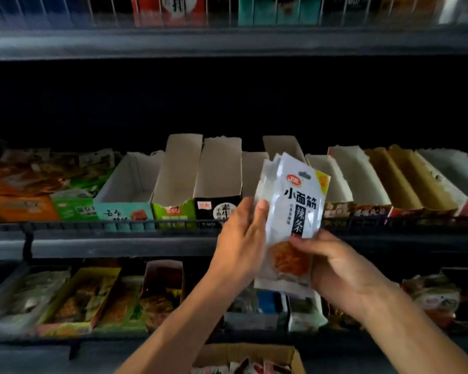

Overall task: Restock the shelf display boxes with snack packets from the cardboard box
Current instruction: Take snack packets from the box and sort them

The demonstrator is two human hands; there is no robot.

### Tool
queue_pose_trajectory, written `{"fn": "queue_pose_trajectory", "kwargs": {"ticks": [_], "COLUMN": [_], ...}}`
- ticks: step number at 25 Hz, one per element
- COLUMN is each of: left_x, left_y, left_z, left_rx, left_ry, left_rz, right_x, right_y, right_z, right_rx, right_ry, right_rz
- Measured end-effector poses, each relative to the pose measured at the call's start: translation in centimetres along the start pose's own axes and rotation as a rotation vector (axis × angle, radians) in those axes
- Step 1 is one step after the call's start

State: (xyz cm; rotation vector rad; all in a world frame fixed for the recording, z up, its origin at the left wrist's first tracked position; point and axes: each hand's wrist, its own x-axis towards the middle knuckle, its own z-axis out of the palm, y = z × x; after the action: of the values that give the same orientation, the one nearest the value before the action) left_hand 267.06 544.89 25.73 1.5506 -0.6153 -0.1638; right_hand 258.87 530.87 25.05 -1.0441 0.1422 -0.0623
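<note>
Both hands are gripping a stack of white snack packets (292, 217) upright before the middle shelf's display boxes (219, 182): left hand (241, 247) clasping its left edge, right hand (338, 268) pinching its lower right; the cardboard box (243, 354) is sitting near, below.

Packet (295, 211): white with black characters, red logo, orange snack picture. Display boxes (219, 179): pale grey-white inside; fronts teal, green, black in turn. Cardboard box (254, 352): brown. Shelf rail (119, 247): dark grey.

Blurred cartons (168, 10) — red, teal — line the top shelf (227, 43).
</note>
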Motion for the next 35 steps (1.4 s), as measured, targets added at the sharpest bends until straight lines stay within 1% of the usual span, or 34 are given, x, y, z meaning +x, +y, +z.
{"fn": "queue_pose_trajectory", "kwargs": {"ticks": [2, 3, 4, 5, 6, 7, 8, 9, 11, 13, 15, 16, 17, 18, 19, 20, 21, 23, 24, 26, 27, 30, 32, 33, 34, 35], "left_x": [2.9, 4.6, 6.4, 8.3, 9.7, 10.7, 11.5, 11.9, 13.0, 13.6, 13.8, 13.8, 13.8, 13.9, 14.0, 14.1, 14.1, 13.9, 13.8, 13.7, 13.7, 13.5, 13.5, 13.4, 13.4, 13.3], "left_y": [0.8, 0.7, 0.3, -0.2, -0.5, -1.1, -1.6, -2.0, -3.6, -5.2, -6.2, -6.5, -6.6, -6.6, -6.7, -6.8, -6.9, -7.0, -7.1, -7.2, -7.2, -7.1, -7.1, -7.0, -6.8, -6.7], "left_z": [0.2, 0.2, 0.0, 0.2, 0.6, 1.3, 1.9, 2.4, 2.6, 2.4, 2.4, 2.2, 2.2, 2.3, 2.2, 2.2, 2.2, 2.1, 2.0, 2.0, 2.0, 2.1, 2.2, 2.2, 2.2, 2.2], "left_rx": [-0.021, 0.052, 0.258, 0.565, 0.9, 1.157, 1.304, 1.355, 1.287, 1.177, 1.133, 1.11, 1.087, 1.07, 1.063, 1.062, 1.06, 1.053, 1.052, 1.056, 1.057, 1.058, 1.048, 1.045, 1.044, 1.047], "left_ry": [-0.096, -0.092, -0.068, -0.073, -0.11, -0.176, -0.256, -0.315, -0.417, -0.525, -0.542, -0.538, -0.541, -0.542, -0.538, -0.534, -0.532, -0.533, -0.526, -0.504, -0.495, -0.488, -0.503, -0.51, -0.507, -0.497], "left_rz": [-0.013, 0.052, 0.188, 0.323, 0.417, 0.43, 0.375, 0.337, 0.346, 0.337, 0.388, 0.4, 0.398, 0.394, 0.395, 0.408, 0.417, 0.429, 0.442, 0.451, 0.451, 0.434, 0.418, 0.41, 0.407, 0.411], "right_x": [1.6, 2.6, 3.8, 5.2, 6.8, 8.7, 10.8, 12.9, 17.4, 21.7, 25.2, 26.7, 27.9, 28.7, 29.4, 29.5, 29.3, 28.4, 27.7, 27.2, 27.3, 27.5, 26.8, 26.2, 25.9, 25.4], "right_y": [-2.3, -3.7, -5.1, -6.6, -7.9, -9.1, -10.1, -10.8, -11.4, -11.1, -10.6, -10.6, -10.6, -10.7, -10.7, -10.7, -10.7, -11.0, -11.4, -12.2, -12.5, -13.0, -12.6, -12.1, -11.7, -11.2], "right_z": [-1.5, -2.4, -3.3, -4.2, -5.0, -5.7, -6.2, -6.6, -6.7, -6.7, -6.5, -6.4, -6.3, -6.2, -6.1, -5.9, -5.7, -5.7, -5.9, -6.7, -6.9, -6.8, -6.8, -6.9, -7.2, -7.4], "right_rx": [0.055, 0.084, 0.094, 0.085, 0.06, 0.025, -0.02, -0.062, -0.142, -0.293, -0.523, -0.707, -0.947, -1.174, -1.347, -1.434, -1.456, -1.417, -1.374, -1.363, -1.39, -1.411, -1.485, -1.61, -1.777, -1.919], "right_ry": [0.059, 0.089, 0.116, 0.151, 0.181, 0.203, 0.224, 0.242, 0.261, 0.312, 0.392, 0.416, 0.424, 0.397, 0.373, 0.359, 0.356, 0.37, 0.353, 0.309, 0.343, 0.515, 0.584, 0.63, 0.687, 0.702], "right_rz": [-0.084, -0.141, -0.201, -0.252, -0.298, -0.341, -0.378, -0.401, -0.413, -0.416, -0.428, -0.428, -0.401, -0.362, -0.339, -0.325, -0.343, -0.421, -0.397, -0.283, -0.257, -0.347, -0.365, -0.43, -0.57, -0.736]}}
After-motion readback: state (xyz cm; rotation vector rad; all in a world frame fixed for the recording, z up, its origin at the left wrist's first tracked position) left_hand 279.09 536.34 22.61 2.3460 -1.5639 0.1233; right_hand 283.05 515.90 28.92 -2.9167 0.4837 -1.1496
